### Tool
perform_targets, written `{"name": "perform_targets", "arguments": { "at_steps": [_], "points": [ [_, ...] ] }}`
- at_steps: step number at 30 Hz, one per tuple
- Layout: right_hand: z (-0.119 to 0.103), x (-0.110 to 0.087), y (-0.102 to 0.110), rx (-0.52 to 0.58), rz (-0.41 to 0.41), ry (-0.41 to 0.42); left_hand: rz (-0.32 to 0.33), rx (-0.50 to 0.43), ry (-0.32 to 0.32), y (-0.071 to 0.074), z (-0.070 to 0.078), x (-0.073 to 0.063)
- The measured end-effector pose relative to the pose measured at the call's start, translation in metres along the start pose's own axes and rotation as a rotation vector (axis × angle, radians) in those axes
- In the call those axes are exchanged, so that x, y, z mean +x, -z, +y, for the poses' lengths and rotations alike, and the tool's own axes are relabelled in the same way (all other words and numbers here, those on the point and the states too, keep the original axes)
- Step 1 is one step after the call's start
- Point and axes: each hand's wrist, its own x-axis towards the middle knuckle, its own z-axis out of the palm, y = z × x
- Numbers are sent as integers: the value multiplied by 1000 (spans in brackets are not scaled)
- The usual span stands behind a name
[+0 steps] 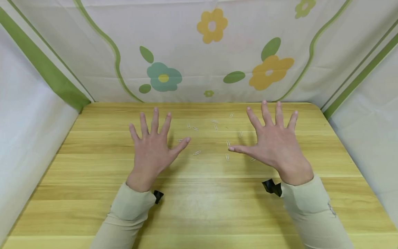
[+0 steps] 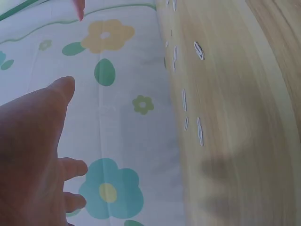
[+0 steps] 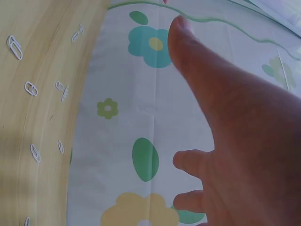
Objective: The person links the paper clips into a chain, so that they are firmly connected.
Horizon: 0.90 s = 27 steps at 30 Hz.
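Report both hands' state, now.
Left hand: open, fingers spread, holding nothing.
Right hand: open, fingers spread, holding nothing; paper clips lie loose on the table.

Curtained booth, floral cloth behind, pale cloth either side, wood-grained tabletop

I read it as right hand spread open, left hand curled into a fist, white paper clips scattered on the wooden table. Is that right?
Not quite: the left hand isn't curled into a fist; the head view shows it spread open too. The rest stands: right hand spread open, white paper clips scattered on the wooden table.
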Motion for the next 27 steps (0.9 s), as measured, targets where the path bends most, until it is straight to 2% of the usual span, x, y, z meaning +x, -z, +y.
{"name": "perform_targets", "arguments": {
  "at_steps": [3,7,14,17,20,27],
  "points": [
    [1,1,0,-1,15,27,3,-9,-19,-2,-1,0],
    [4,0,-3,39,69,111,12,-64,-65,-8,-3,-3],
    [9,1,-27,145,261,220,97,-197,-165,-26,-5,-10],
    [12,4,-40,171,304,231,87,-248,-178,-33,-1,-13],
    [12,5,-52,221,261,217,34,-296,-174,-38,5,-15],
    [5,8,-73,422,43,159,-123,-375,-105,-46,25,-18]
  ]
}}
